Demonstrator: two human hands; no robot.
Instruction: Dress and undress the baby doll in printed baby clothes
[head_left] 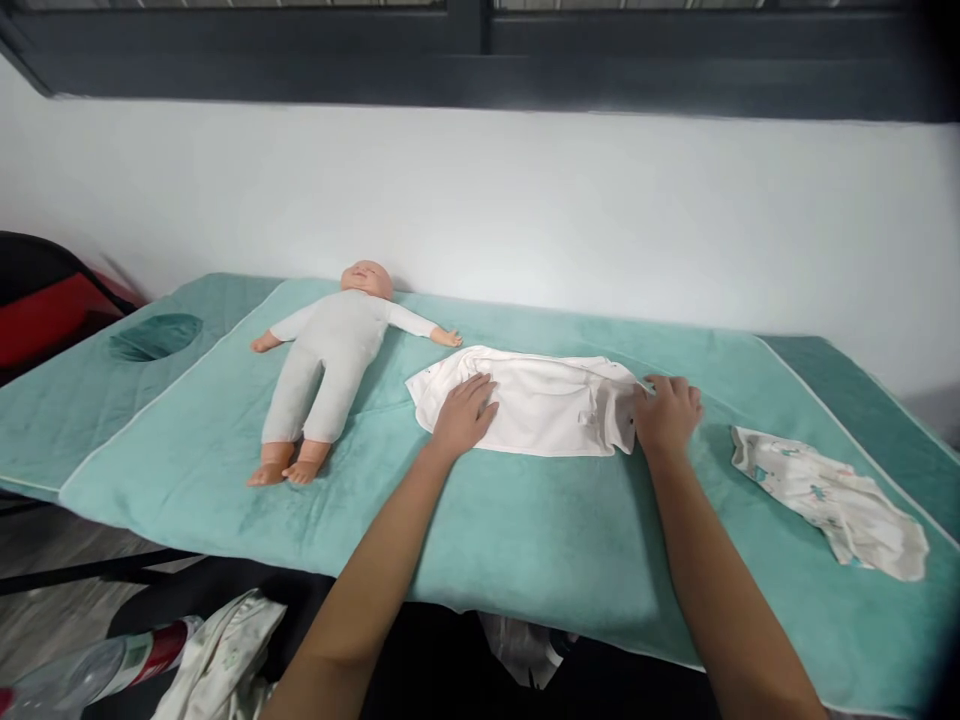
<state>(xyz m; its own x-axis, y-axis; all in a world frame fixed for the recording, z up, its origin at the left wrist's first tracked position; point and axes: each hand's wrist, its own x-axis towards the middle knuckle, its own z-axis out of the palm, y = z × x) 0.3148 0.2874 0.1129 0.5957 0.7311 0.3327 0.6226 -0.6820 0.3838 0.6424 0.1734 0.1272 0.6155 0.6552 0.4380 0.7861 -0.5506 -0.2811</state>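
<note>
A white folded baby garment (536, 400) lies flat on the turquoise-covered bed, its right end creased and doubled over. My left hand (465, 412) rests palm down on the left part of the garment, fingers stretched out. At the right edge of the cloth is my right hand (667, 415), fingers loosely bent and a little apart, touching the edge; its thumb is hard to make out. To the left of the garment a baby doll (330, 360) lies on its back, arms spread, with a pale cloth body. One doll hand reaches close to the garment's upper left corner.
A printed white baby garment (832, 495) lies at the right on the turquoise cover (525, 530). A white wall (480, 210) stands behind the bed. Below the front edge at left are a plastic bottle (97, 665) and another printed cloth (225, 655). The bed has a round opening (156, 337).
</note>
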